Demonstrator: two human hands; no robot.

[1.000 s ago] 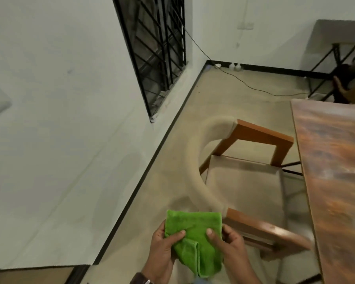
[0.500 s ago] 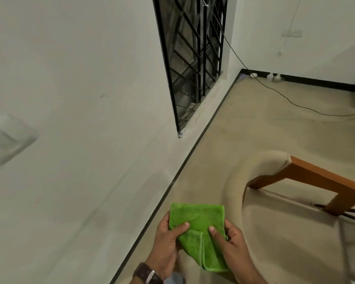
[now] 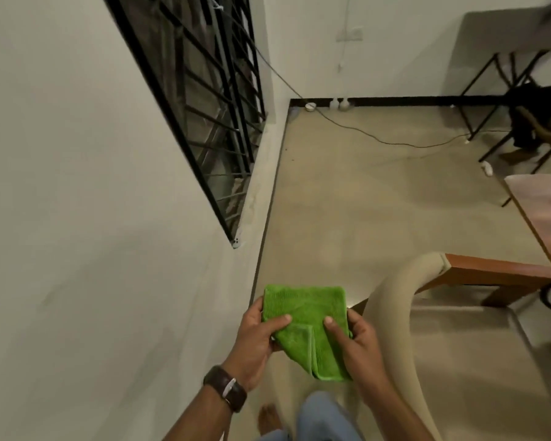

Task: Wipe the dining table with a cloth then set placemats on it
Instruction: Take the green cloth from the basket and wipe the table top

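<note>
Holding: a folded green cloth is pinched between both hands in front of the person's body, above the floor.
Left hand: grip closed on the cloth's left edge, thumb on top, fingers hidden beneath.
Right hand: grip closed on the cloth's right edge, thumb pressed on the upper face beside the fold.
Cloth: folded into a thick pad; loose layered edges hang down below the two thumbs, toward the person.
Tabletop: only a wooden corner shows, well to the right of the grip and farther from the person; no placemats are in view.
Chair: its padded curved back stands just right of the right hand, between the grip and the tabletop.
Stage (judged): cloth is being readied; wiping not yet begun, placemats not yet set.
Risk 1: the hanging layers could fall open if either thumb eases, leaving a loose rag that wipes unevenly.
Risk 2: the chair blocks the direct path; reaching over it could snag the cloth or bump the backrest.
Risk 3: a cable trails across the floor beyond the grip, a trip hazard if the person walks that way.
</note>
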